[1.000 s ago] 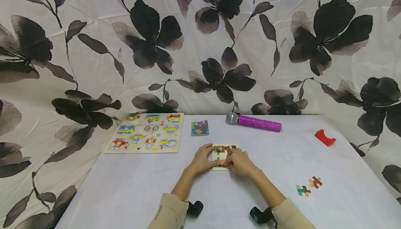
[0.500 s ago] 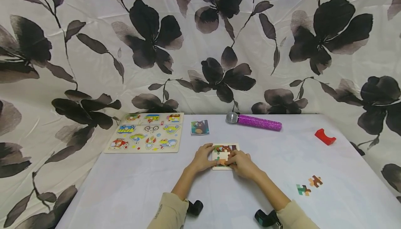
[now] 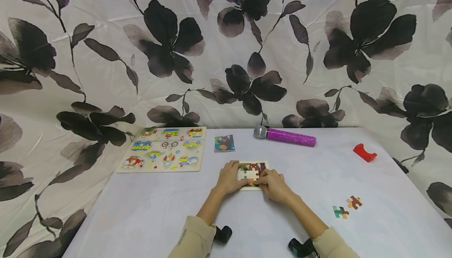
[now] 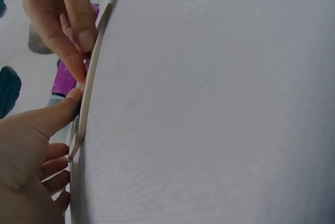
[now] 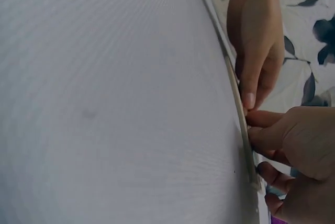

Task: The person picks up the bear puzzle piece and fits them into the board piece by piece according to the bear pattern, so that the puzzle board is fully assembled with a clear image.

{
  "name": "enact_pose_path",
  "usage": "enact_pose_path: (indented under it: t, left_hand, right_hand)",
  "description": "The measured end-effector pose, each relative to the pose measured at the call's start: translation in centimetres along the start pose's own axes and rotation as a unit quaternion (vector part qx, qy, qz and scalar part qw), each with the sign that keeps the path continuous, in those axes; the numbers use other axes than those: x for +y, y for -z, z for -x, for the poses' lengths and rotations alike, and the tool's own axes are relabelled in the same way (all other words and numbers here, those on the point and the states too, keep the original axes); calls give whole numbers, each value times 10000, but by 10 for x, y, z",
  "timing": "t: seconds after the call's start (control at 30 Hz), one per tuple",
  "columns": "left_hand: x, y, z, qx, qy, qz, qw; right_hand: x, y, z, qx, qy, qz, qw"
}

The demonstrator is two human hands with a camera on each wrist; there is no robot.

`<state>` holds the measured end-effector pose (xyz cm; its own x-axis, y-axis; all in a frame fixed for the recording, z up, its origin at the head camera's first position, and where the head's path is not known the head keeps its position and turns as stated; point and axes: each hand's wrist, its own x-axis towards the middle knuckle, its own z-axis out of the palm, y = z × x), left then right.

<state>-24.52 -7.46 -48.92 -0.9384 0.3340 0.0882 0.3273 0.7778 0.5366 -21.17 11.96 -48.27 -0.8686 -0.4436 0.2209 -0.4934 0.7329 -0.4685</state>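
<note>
A small wooden jigsaw board (image 3: pixel 252 174) with a bear picture lies in the middle of the table in the head view. Its top and bottom rows hold pieces; a pale gap shows between them. My left hand (image 3: pixel 227 178) grips the board's left side, thumb over the near-left picture and fingers along the edge. At the lower right, my right hand (image 3: pixel 276 184) holds its curled fingertips on an orange-brown jigsaw piece (image 4: pixel 81 84), close to the left thumb. Fingers hide most of that piece. Two loose jigsaw pieces, one green-brown (image 3: pixel 340 212) and one brown (image 3: pixel 354 202), lie to the right.
Behind the board lies a bear picture card (image 3: pixel 224 143). A vehicle peg puzzle (image 3: pixel 162 150) is at the back left. A purple glitter microphone (image 3: pixel 291 137) lies at the back, with a red curved block (image 3: pixel 365 153) farther right. A floral cloth (image 3: pixel 197 105) hangs behind the table.
My right hand has shifted slightly right and its fingers have spread lower over the board's right side, baring more of the picture. The left hand keeps its hold. Loose pieces have not moved.
</note>
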Motion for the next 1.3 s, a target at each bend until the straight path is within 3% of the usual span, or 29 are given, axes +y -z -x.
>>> enact_pose_path:
  t: [0.13,0.53,0.83,0.97,1.13,1.3]
  left_hand:
    - [1,0,1,68,85,99,9999]
    - [1,1,1,54,150,439,9989]
    - [-3,0,1,-18,-53,566,9984]
    - [-9,1,1,-268,-183,692,9971]
    - [-13,7,2,-695,-213,920,9931]
    - [-15,11,2,-847,-213,913,9920]
  right_hand:
    - [3,-1,-1,212,32,-72,9997]
    - [-1,5,12,404,83,656,9970]
    - [6,7,13,334,185,183,9991]
    - [14,12,22,303,385,-301,9983]
    - [25,25,42,619,291,-686,9953]
    - [41,42,64,1174,20,-567,9915]
